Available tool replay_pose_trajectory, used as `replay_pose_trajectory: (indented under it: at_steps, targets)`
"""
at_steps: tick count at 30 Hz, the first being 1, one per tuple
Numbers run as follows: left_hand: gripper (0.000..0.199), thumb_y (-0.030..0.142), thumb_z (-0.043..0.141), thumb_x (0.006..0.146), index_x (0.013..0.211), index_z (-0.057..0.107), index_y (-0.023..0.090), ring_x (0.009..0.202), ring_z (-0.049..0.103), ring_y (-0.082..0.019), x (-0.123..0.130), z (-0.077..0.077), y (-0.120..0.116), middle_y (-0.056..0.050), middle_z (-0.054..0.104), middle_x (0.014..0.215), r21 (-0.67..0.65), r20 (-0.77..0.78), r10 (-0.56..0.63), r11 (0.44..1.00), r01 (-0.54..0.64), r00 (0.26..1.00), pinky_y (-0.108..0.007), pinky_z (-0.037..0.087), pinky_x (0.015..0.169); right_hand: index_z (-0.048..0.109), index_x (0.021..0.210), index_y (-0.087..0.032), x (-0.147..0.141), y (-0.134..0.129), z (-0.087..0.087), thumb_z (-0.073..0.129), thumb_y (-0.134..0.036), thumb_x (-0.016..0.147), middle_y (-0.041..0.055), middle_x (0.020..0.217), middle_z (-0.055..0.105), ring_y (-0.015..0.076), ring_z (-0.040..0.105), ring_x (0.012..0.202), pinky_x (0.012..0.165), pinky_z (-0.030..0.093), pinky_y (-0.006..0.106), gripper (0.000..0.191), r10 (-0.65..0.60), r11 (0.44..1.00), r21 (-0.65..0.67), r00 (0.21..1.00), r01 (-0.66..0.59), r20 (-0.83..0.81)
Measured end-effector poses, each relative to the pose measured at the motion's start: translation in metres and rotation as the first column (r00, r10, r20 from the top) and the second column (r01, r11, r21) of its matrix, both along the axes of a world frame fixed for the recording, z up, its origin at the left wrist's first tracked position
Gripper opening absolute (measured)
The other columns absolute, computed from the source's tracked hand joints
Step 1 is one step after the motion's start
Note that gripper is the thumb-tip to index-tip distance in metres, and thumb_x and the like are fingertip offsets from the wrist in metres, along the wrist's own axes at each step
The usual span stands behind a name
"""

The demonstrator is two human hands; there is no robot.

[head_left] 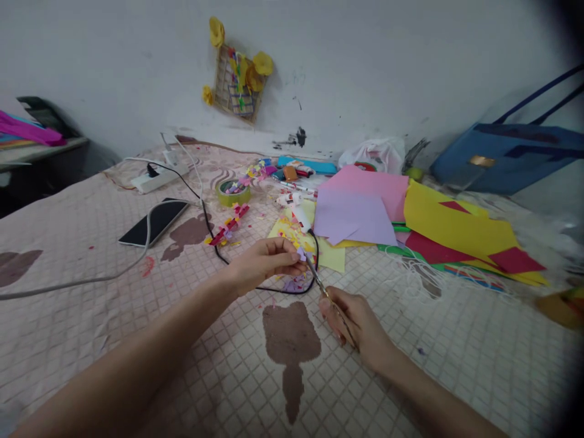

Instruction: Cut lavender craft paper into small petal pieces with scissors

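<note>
My left hand [269,261] pinches a small lilac paper piece [301,254] between thumb and fingertips. In my right hand [351,316] are slim scissors [318,281], silver toward the tip and gold along the handle, with the tip at the lilac piece. My fingers partly hide the handle. Under and behind my left hand, small paper scraps [292,231] in yellow, pink and lilac lie on a pale yellow sheet [333,257]. A white glue gun [301,219] with a black cord lies just beyond. Left of it is a red strip [229,225] decorated with little paper pieces.
Coloured paper sheets [356,213] and white string [417,274] lie to the right. A tape roll [233,193], a phone [155,222] and a power strip [159,178] are at left, with cords across the cloth. A blue bag [506,158] leans against the wall.
</note>
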State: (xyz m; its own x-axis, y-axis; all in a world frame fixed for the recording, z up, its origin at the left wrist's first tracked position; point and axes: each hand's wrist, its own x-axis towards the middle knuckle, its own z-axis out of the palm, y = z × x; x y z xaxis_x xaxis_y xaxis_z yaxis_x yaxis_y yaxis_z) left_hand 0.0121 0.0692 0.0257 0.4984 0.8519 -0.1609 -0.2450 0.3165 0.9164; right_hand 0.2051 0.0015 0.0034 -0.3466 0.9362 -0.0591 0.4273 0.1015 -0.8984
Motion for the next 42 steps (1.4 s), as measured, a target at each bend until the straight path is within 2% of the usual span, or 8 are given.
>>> replay_pose_trajectory:
  at_steps: [7, 16, 26, 42]
  targets:
    - [0.013, 0.021, 0.067, 0.071, 0.073, 0.059, 0.011, 0.073, 0.066, -0.012, -0.008, 0.004, 0.003, -0.008, 0.069, 0.076, -0.018, 0.005, -0.079, 0.997, 0.079, 0.997, -0.023, 0.050, 0.073, 0.038, 0.059, -0.020, 0.001, 0.000, -0.004, 0.038, -0.051, 0.085, -0.0055, 0.046, 0.038, 0.0085, 0.035, 0.041, 0.039, 0.026, 0.021, 0.041, 0.019, 0.999, -0.033, 1.000, -0.019, -0.011]
    - [0.014, 0.018, 0.069, 0.069, 0.072, 0.057, 0.011, 0.071, 0.066, -0.012, -0.010, 0.009, 0.002, -0.007, 0.069, 0.073, -0.082, 0.017, -0.158, 0.984, 0.159, 0.987, -0.024, 0.051, 0.073, 0.034, 0.057, -0.020, 0.001, -0.002, 0.005, 0.041, -0.055, 0.083, -0.0059, 0.046, 0.035, 0.0082, 0.031, 0.042, 0.040, 0.023, 0.022, 0.043, 0.052, 0.993, -0.100, 0.996, -0.058, -0.067]
    - [0.012, 0.017, 0.068, 0.070, 0.073, 0.057, 0.011, 0.072, 0.066, -0.013, -0.009, 0.006, 0.003, -0.007, 0.069, 0.075, -0.077, 0.029, -0.162, 0.983, 0.164, 0.986, -0.025, 0.051, 0.074, 0.035, 0.057, -0.020, 0.004, 0.001, 0.003, 0.039, -0.053, 0.084, -0.0050, 0.048, 0.035, 0.0085, 0.031, 0.044, 0.039, 0.025, 0.020, 0.042, 0.053, 0.998, -0.032, 0.999, -0.053, 0.000]
    - [0.015, 0.020, 0.070, 0.067, 0.074, 0.060, 0.010, 0.071, 0.065, -0.013, -0.015, 0.009, 0.007, -0.008, 0.067, 0.078, -0.069, -0.088, -0.153, 0.987, 0.148, 0.984, -0.025, 0.051, 0.071, 0.034, 0.057, -0.021, 0.007, 0.004, 0.002, 0.041, -0.048, 0.084, -0.0048, 0.050, 0.032, 0.0097, 0.030, 0.046, 0.041, 0.024, 0.021, 0.039, 0.056, 0.998, -0.002, 0.996, -0.056, 0.069]
